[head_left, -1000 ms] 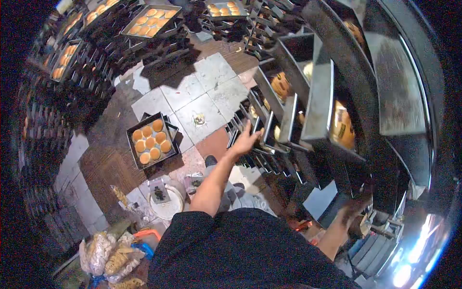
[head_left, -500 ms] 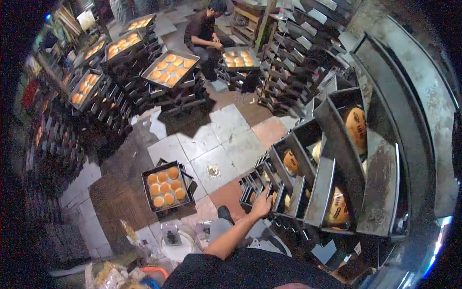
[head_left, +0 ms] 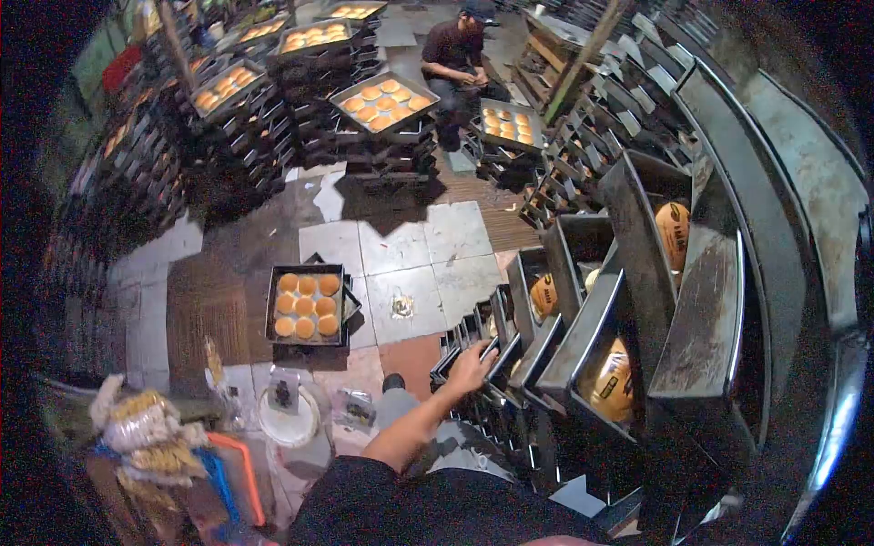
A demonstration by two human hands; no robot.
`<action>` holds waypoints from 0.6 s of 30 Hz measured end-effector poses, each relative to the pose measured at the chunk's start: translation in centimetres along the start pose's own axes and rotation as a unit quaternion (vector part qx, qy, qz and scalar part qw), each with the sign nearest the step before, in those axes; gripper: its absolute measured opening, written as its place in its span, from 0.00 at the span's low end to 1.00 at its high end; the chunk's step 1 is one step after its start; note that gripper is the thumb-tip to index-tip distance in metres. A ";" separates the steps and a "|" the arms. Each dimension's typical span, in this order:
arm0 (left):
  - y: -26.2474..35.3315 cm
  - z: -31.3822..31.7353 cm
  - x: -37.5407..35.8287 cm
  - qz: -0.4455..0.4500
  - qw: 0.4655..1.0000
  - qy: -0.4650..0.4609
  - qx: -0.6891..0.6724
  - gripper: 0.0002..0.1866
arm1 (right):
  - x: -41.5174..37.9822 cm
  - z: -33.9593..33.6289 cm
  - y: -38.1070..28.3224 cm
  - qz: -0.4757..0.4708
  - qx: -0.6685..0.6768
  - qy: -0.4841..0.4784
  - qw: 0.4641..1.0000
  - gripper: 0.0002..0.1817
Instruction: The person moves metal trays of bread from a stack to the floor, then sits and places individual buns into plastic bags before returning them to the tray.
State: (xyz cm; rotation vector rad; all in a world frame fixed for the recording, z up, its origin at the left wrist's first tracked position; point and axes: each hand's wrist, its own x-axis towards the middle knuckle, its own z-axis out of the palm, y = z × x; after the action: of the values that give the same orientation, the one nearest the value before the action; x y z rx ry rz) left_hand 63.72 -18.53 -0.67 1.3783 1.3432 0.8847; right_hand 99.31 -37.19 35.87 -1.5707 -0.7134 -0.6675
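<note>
My left hand (head_left: 471,367) reaches out to the right, its fingers closed over the rim of a dark metal baking tray in the lower part of a tall stack. Higher in that stack, nearer to me, trays (head_left: 583,341) sit at staggered angles. Wrapped bread with printed labels shows in their gaps: one bread pack (head_left: 612,382) low, another (head_left: 674,237) further up, and a smaller one (head_left: 543,296) closer to my hand. My right hand does not show; my dark shirt fills the bottom of the view.
On the floor at left, a tray of round buns (head_left: 307,305) rests on another tray. Tray stacks topped with buns (head_left: 384,102) stand behind. A person (head_left: 455,68) sits at the back. Bottom left are plastic bags (head_left: 150,432), an orange-red curved edge (head_left: 246,478) and a white round lid (head_left: 289,416).
The view has turned and shifted, so the stacks and the seated person appear further right. My left hand stays at the lower trays of the right stack, slightly lower left in view.
</note>
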 end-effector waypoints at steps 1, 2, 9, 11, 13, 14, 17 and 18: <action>0.2 -0.2 -0.2 -0.008 1.000 0.003 -0.014 0.26 | 0.3 0.1 0.4 -0.007 0.003 -0.004 1.000 0.18; 0.1 -0.1 -0.4 -0.006 1.000 0.012 -0.007 0.27 | 0.5 0.1 0.7 -0.011 0.006 -0.006 1.000 0.18; 2.3 -1.2 -1.7 -0.023 0.999 0.011 -0.019 0.27 | 2.9 1.2 0.9 -0.044 0.025 0.017 0.999 0.15; 1.7 -0.9 -1.6 0.000 1.000 0.002 -0.007 0.27 | 3.5 1.5 0.5 -0.055 0.023 0.019 0.998 0.15; 1.4 -0.8 -1.2 -0.025 0.999 0.010 0.044 0.27 | 3.7 1.5 0.4 -0.063 0.020 0.027 0.997 0.14; 0.6 -0.2 -0.8 -0.028 0.998 0.033 0.045 0.26 | 3.8 1.8 0.4 -0.071 0.020 0.030 0.997 0.14; -1.5 1.1 0.7 0.017 0.997 0.074 0.009 0.26 | 4.6 2.3 -0.3 -0.114 -0.001 0.039 0.993 0.13; -0.9 0.9 1.1 -0.001 0.997 0.072 0.005 0.26 | 4.9 2.8 -0.6 -0.129 -0.008 0.042 0.991 0.12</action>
State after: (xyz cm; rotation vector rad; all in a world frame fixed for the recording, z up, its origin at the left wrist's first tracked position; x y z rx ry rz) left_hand 64.50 -17.70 -1.96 1.3421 1.4600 0.9932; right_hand 102.08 -34.03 39.64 -1.4683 -0.8578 -0.9255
